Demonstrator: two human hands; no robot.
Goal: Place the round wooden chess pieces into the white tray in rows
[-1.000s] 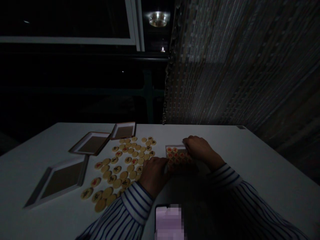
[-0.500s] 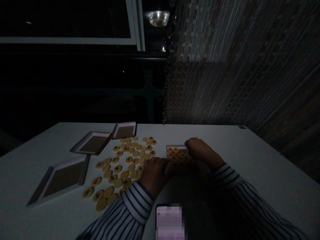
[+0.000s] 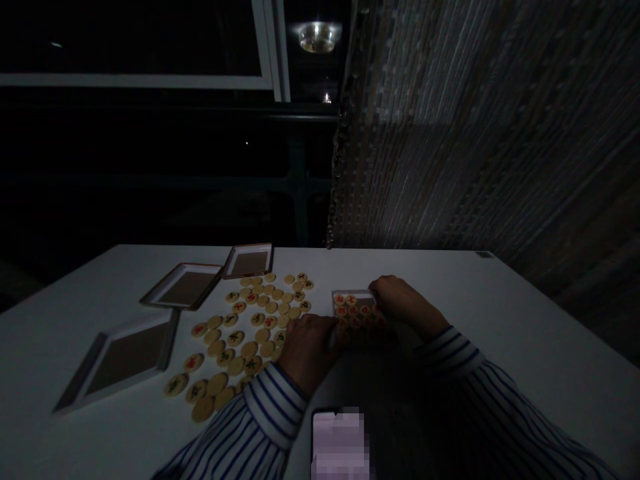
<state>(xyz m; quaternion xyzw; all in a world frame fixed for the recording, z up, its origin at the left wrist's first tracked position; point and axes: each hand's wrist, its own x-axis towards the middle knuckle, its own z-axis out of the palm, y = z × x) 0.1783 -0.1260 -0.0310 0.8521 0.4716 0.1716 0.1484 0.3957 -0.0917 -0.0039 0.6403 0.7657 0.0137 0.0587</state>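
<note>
A small shallow box [image 3: 364,302] lies between my hands, holding rows of round Chinese chess pieces [image 3: 353,311] with red characters. My left hand [image 3: 309,348] is closed at the box's near left side, thumb and fingers against its edge. At the far right corner, my right hand [image 3: 403,303] has its fingers curled over the rim. The near part of the box is in deep shadow. Left of my left hand, many loose wooden Chinese chess pieces [image 3: 249,349] are scattered, some with black or red characters up, others showing plain backs.
Three open box parts stand along the left: a near tray [image 3: 131,355], a middle one [image 3: 186,285] and a far one [image 3: 250,261]. A lit phone [image 3: 339,443] lies at the white table's [image 3: 525,373] near edge. A bead curtain [image 3: 425,167] hangs behind; the room is dim.
Both hands stay in place on the box, and the pieces have not moved. Only the bead curtain has shifted slightly.
</note>
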